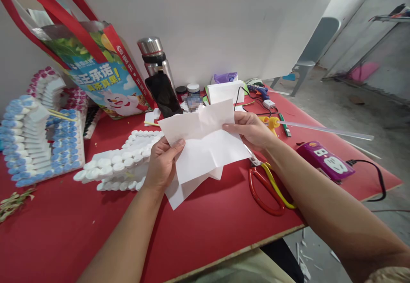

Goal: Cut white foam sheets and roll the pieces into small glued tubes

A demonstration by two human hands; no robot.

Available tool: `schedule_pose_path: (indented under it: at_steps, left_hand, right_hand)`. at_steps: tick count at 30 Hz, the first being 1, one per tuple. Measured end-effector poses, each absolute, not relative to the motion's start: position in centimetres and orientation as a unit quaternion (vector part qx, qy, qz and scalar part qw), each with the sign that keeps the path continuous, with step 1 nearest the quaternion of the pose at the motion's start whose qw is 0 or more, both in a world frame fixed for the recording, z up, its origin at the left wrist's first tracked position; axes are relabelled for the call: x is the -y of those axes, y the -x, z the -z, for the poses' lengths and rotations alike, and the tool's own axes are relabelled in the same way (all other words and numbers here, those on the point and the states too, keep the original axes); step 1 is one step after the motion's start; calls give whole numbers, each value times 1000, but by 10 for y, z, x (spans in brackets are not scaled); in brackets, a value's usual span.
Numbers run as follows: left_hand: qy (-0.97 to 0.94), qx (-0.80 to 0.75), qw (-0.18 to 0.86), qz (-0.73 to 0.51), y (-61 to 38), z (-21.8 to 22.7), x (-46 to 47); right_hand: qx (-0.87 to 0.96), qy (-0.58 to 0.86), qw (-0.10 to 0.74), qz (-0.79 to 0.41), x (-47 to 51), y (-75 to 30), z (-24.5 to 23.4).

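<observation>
Both my hands hold a creased sheet of white paper [205, 146] above a red table [96, 227]. My left hand [162, 163] pinches its lower left edge, thumb on top. At the sheet's upper right edge my right hand [251, 129] is closed on it. More white paper hangs below the sheet. Just left of my left hand lies a white model [118, 163] covered in white caps.
Red and yellow scissors [267, 187] lie under my right forearm. A purple power strip [325, 161], a yellow glue gun [272, 122] with a long stick, a blue-capped model [38, 142], a printed bag [96, 69], a steel flask [155, 58] and a dark phone [163, 95] are about.
</observation>
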State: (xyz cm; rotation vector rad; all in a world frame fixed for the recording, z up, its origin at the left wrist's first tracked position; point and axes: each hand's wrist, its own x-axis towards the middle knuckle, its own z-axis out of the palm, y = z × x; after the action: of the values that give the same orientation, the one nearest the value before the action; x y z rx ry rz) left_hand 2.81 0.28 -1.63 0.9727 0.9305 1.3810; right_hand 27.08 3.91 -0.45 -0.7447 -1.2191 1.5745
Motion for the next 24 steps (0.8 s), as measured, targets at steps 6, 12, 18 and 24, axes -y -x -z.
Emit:
schedule_pose_path:
  at_steps: [6, 12, 18, 24]
  left_hand:
    - [-425, -403, 552, -594, -26, 13, -1]
    - [-446, -381, 572, -573, -26, 2, 3]
    - [-451, -355, 593, -564, -22, 4, 0]
    - [-466, -325, 618, -544, -14, 6, -3]
  right_hand:
    - [481, 345, 481, -647, -36, -271, -1]
    - [504, 352, 461, -641, -33, -273, -6]
    - [503, 335, 459, -651, -33, -271, -5]
    - [545, 350, 457, -610, -35, -276, -4]
